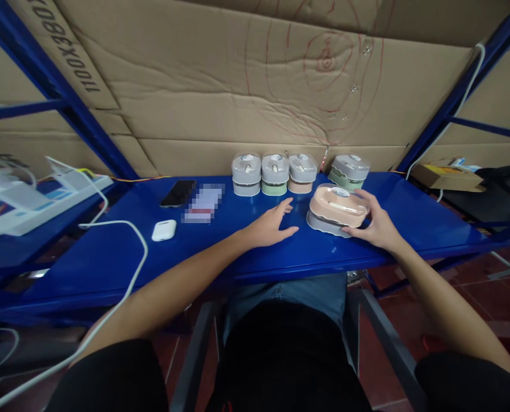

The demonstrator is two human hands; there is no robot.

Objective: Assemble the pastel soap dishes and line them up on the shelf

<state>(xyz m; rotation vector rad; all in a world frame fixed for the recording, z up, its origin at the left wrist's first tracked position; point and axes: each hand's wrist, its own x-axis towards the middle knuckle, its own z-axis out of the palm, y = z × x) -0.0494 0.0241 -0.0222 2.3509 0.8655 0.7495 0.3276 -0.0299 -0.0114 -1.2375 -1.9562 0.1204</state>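
Observation:
My right hand grips the right end of an oval plastic box, with fingers on the clear lid and the thumb low at the front. This box has a peach upper part over a grey, wavy-edged lower part, and it sits near the front of the blue table. To its left, my left hand is open above the tabletop, fingers stretched and thumb apart, touching no box. Behind it stand three similar boxes side by side: grey-based, green-based and peach-based. Another green-based box stands behind the gripped one.
On the blue table lie a black phone, a blurred-out flat item and a white earbud case. A white cable hangs across the left side. Power strips are at far left, an open carton at right.

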